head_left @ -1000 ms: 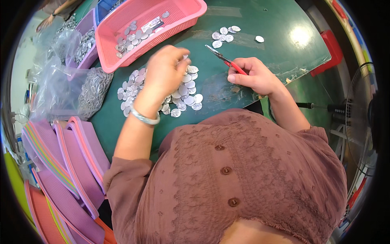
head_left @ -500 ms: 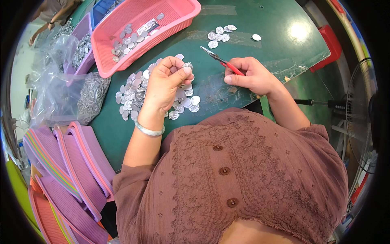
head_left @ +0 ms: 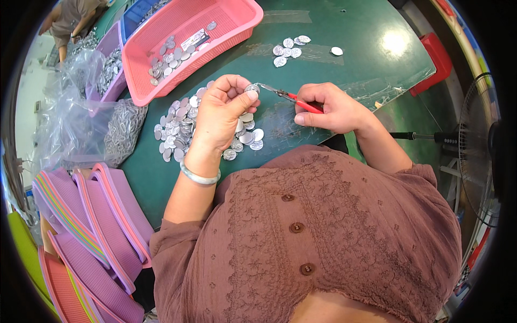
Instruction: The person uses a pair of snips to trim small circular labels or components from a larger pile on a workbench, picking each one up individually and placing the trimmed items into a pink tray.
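left hand (head_left: 223, 116) pinches a small shiny silver disc (head_left: 251, 88) at fingertips | right hand (head_left: 328, 107) grips red-handled pliers (head_left: 288, 97), tips touching that disc | heap of flat metal discs (head_left: 177, 129) under left hand on green table (head_left: 344, 32) | pink mesh plastic basket (head_left: 237, 27) beyond left hand, a small grey-white rectangular packet inside | crinkled clear bag (head_left: 75, 124) further left

- Bright, even light from overhead — colours read clean and nothing is murky.
- A round white glare patch sits on the green counter (head_left: 344, 32), up right of the pink basket (head_left: 245, 24).
- Shadows under that basket are soft and short.
- Fisheye bending curves the counter's edges; a black ring closes the corners.
- Centre is sharp — the rim beyond the basket goes soft and smeared.
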The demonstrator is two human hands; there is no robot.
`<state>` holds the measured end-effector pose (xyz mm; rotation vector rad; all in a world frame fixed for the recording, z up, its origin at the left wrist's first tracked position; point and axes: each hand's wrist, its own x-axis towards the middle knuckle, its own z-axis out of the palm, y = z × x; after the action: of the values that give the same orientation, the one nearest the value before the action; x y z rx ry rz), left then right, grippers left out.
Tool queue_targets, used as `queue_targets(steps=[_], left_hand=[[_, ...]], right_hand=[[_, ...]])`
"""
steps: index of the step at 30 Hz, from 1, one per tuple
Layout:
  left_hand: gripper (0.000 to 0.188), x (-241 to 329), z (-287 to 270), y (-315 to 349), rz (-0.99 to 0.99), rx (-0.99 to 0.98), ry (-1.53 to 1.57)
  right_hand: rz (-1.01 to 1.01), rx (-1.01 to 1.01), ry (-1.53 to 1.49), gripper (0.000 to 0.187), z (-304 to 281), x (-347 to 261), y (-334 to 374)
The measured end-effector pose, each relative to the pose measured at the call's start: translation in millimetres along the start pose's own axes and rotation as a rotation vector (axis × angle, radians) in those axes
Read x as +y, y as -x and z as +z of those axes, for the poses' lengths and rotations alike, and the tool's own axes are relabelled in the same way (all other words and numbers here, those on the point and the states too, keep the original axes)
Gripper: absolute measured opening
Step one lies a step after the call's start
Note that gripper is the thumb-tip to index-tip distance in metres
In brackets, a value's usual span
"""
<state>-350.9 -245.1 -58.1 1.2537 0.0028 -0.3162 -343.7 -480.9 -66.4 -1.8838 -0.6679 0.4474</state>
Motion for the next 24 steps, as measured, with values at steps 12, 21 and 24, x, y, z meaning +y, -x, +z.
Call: queue_targets(steps=[12,21,24], left_hand=[[0.021,0.8,8.8,-2.1,-0.031,-0.006,-0.116],[0.024,-0.4,15.8,-59.3,-0.065,0.027,-0.238],[0.024,-1.9,18.1,-81.1,-0.079,-0.024,-0.513]], right_hand=[[0.0,0.039,0.12,0.031,-2.7,4.5,3.9],[0.275,0.308,-0.026,0.03,-7.3,5.8,8.1],[0.327,0.395,-0.074,0.03,-8.3,3.8,8.1]])
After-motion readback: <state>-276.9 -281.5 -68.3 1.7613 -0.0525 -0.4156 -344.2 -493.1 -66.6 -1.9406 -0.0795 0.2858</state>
